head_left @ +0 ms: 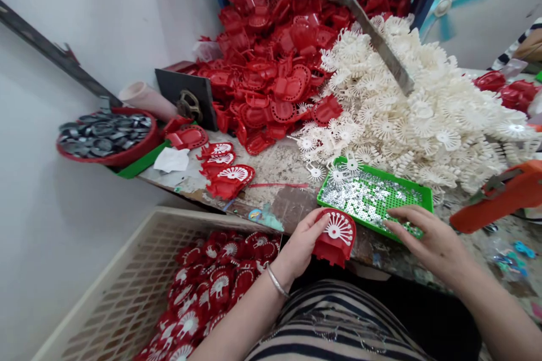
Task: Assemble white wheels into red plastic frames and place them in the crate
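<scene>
My left hand is closed on a red plastic part in front of my body, the thumb pressing on its upper edge. A white fan-shaped insert with spokes lies in the rounded end of that part. My right hand hovers at the near right side of a green tray, fingers stretched out and thumb apart from them. I see nothing between those fingers. Small silvery metal pieces are scattered in the tray, and a few white spoked inserts lie over its far left corner.
Heaps of red parts and white inserts cover the table's back, with a bent metal bar above. Assembled parts lie left. A white crate stands below; an orange tool is right, a red bowl far left.
</scene>
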`<state>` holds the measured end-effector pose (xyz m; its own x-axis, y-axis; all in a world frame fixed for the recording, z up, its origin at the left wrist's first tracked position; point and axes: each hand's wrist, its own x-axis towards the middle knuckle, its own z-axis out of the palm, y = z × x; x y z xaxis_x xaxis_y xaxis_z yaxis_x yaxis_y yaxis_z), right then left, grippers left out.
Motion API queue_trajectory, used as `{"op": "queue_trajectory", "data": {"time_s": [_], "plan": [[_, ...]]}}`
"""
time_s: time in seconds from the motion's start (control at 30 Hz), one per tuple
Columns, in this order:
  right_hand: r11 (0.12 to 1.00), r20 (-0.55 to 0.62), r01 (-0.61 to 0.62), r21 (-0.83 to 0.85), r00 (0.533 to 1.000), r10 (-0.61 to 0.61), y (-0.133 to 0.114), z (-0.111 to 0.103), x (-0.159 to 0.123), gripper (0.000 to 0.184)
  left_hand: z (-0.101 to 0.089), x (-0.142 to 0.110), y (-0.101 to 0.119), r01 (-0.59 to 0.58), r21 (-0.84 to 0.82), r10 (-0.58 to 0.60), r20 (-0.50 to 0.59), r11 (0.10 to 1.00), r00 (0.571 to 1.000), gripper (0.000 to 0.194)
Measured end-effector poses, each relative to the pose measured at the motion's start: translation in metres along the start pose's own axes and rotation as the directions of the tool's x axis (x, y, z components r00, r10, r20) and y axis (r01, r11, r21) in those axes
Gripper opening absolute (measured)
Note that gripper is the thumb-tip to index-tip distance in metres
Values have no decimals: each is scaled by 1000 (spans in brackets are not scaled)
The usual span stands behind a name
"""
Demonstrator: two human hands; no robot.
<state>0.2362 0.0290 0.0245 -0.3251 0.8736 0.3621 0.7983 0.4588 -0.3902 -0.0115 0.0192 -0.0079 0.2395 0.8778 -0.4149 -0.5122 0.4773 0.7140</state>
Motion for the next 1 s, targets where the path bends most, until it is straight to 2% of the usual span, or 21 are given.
{"op": "queue_trajectory", "data": {"time_s": [0.07,0.13,0.23,0.37,0.53,0.67,0.77,1.0], "plan": [[999,27,21,-46,999,-20,-4,6,30,32,1,0,1,3,-6,-3,0,1000,1000,51],[988,154,-8,-155,988,32,-6,18,66,29,1,0,1,2,-15,-2,-2,1000,1000,50],[974,204,-32,-223,976,78,-7,38,114,39,-1,-3,2,0,-16,0,-4,1000,1000,49],[950,260,-67,-306,954,150,-10,51,148,53,-8,-9,3,16,35,-17,20,999,1000,51],[922,282,-95,-376,936,211,-17,43,152,51,-13,-7,4,40,76,-39,-16,996,999,51],[912,289,-129,-390,923,254,-18,33,148,29,-11,-5,4,67,109,-68,3,992,998,59],[920,281,-143,-365,925,256,-16,25,138,15,-10,-6,6,73,119,-73,-6,990,997,61],[947,222,-173,-271,946,237,-7,14,106,6,-3,-10,10,99,105,-93,-57,990,994,60]]}}
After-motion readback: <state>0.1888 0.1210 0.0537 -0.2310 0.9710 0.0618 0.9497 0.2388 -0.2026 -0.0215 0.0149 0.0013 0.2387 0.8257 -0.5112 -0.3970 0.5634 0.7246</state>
